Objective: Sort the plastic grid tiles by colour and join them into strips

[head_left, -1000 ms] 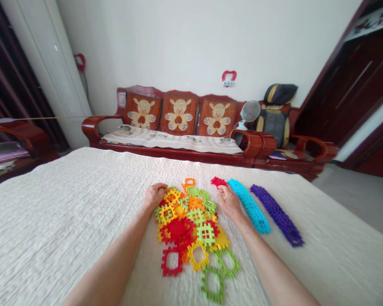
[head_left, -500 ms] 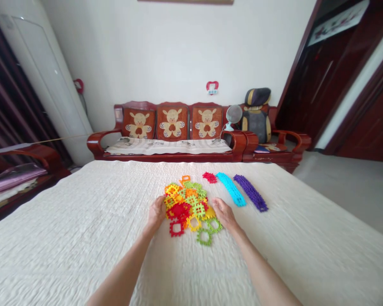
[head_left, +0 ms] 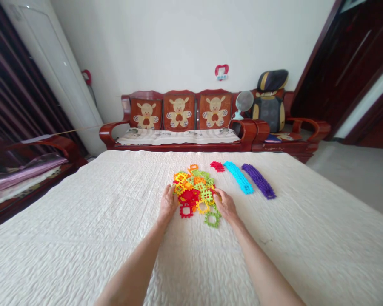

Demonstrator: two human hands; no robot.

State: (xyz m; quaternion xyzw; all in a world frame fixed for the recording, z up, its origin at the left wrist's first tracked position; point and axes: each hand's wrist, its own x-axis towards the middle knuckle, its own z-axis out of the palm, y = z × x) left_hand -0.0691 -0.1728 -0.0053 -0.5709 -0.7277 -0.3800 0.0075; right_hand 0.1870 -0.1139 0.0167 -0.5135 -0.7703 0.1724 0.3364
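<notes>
A loose heap of flat plastic interlocking toy pieces point(head_left: 199, 180) in red, yellow, orange and green lies on the quilted white cover. My left hand point(head_left: 168, 202) rests against the heap's left edge, fingers loosely bent and apart. On the opposite side my right hand point(head_left: 225, 205) is cupped over the right edge, its fingertips touching pieces there. No piece is visibly lifted by either hand. A red square frame piece point(head_left: 186, 211) and a green frame piece point(head_left: 212, 219) stick out at the near side.
Beyond the heap on the right lie a small red cluster point(head_left: 217, 166), a light blue row of pieces point(head_left: 238, 177) and a purple row point(head_left: 258, 181). A wooden sofa point(head_left: 111, 135) with bear cushions stands past the cover's far edge, near a small fan point(head_left: 244, 101).
My right hand has moved in from beside the heap to its right edge, covering part of a green frame piece. My left hand stays at the left edge. The view has shifted.
</notes>
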